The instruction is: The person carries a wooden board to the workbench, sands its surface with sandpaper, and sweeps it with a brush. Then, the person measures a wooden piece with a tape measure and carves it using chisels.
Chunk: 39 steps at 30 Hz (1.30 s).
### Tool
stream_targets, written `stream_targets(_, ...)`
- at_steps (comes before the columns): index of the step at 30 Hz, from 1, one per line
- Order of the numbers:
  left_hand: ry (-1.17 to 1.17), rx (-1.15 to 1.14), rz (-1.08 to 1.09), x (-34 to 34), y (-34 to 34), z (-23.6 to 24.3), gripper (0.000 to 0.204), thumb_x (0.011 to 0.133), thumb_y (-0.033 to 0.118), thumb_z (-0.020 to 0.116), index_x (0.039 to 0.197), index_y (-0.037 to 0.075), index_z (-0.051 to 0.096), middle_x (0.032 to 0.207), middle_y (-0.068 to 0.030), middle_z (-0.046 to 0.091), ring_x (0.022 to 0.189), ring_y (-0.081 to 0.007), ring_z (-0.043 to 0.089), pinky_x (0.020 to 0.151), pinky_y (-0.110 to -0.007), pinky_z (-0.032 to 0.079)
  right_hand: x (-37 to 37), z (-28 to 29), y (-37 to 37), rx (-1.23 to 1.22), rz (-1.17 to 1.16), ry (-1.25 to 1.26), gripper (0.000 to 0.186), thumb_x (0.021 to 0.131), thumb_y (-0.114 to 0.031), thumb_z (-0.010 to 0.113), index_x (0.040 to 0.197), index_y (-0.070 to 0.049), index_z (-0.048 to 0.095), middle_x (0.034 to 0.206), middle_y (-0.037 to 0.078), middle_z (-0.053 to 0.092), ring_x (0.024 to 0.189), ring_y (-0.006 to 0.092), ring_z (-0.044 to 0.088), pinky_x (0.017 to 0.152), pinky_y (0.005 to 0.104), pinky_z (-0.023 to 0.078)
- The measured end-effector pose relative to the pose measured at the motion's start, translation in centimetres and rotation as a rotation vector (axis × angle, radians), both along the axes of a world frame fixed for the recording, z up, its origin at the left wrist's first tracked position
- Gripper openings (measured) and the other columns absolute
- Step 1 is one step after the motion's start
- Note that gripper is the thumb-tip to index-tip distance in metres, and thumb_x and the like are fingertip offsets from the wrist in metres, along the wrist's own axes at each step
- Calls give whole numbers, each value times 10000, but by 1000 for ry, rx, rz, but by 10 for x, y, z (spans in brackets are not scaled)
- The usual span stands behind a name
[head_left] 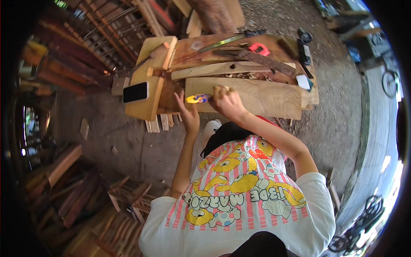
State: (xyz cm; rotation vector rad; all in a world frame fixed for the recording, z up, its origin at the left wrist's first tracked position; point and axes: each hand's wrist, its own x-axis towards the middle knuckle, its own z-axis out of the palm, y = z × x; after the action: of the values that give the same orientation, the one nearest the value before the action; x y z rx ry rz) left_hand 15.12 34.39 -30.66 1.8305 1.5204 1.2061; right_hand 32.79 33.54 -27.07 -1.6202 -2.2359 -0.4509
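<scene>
My right hand (227, 103) grips a small yellow-and-blue object (195, 99), perhaps a tube or tool, above a pale wooden board (267, 96) on the workbench. Its fingers partly hide what it holds. Just left of it, my left hand (188, 112) is raised with fingers spread, near the board's left end. Whether it touches the board is unclear. A narrow pale strip of wood (197, 70) lies behind the board. A black phone in a white case (135, 92) rests on a block at the bench's left end.
A red tape measure (258, 49), a long metal tool (220, 43) and dark wooden pieces (274, 64) lie across the back of the bench. Stacked planks (72, 68) stand left; timber pieces (77, 188) lie lower left. A bicycle (388, 83) is at the right.
</scene>
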Motion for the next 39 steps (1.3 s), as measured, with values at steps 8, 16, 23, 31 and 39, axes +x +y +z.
stream_targets(8, -88, -98, -82, -1, -2, -6, 714, 942, 20, 481, 1498, 30, 33, 1464, -186, 355, 1342, -342, 365, 1098, -407, 292, -34, 9, 57, -372, 345, 964, 261, 805, -200, 690, 763, 46, 616, 656, 174, 619, 502, 269, 595, 522, 350, 508)
stream_targets(16, 83, 41, -66, -2, -2, -20, 504, 998, 126, 386, 1457, 11, 214, 1463, -179, 361, 1347, -329, 361, 1136, -492, 200, 108, -10, -51, -228, -432, 1422, 195, 842, -134, 663, 873, 58, 650, 596, 37, 603, 433, 67, 521, 372, 245, 410)
stream_targets(23, 184, 91, -28, 2, 1, -20, 447, 984, 72, 382, 1418, 15, 297, 1446, -158, 388, 1313, -336, 409, 1114, -508, 256, 234, 12, -149, 216, -879, 933, 161, 782, -115, 714, 704, 24, 690, 635, 91, 678, 544, 155, 635, 548, 300, 491)
stream_targets(31, 149, 105, -51, 1, 2, -12, 448, 989, 80, 393, 1417, -1, 286, 1421, -188, 408, 1285, -360, 430, 1082, -451, 316, 126, 15, -65, -171, -349, 274, 358, 797, -195, 711, 1070, -39, 542, 954, 151, 635, 738, 257, 657, 572, 381, 528)
stream_targets(39, -272, -116, -23, -8, -3, -5, 508, 1043, 314, 267, 1444, 7, 208, 1429, -195, 401, 1333, -297, 381, 1095, -385, 287, -35, 16, 31, -411, 299, 707, 331, 816, -247, 682, 1020, 7, 620, 805, 174, 647, 662, 310, 642, 609, 399, 523)
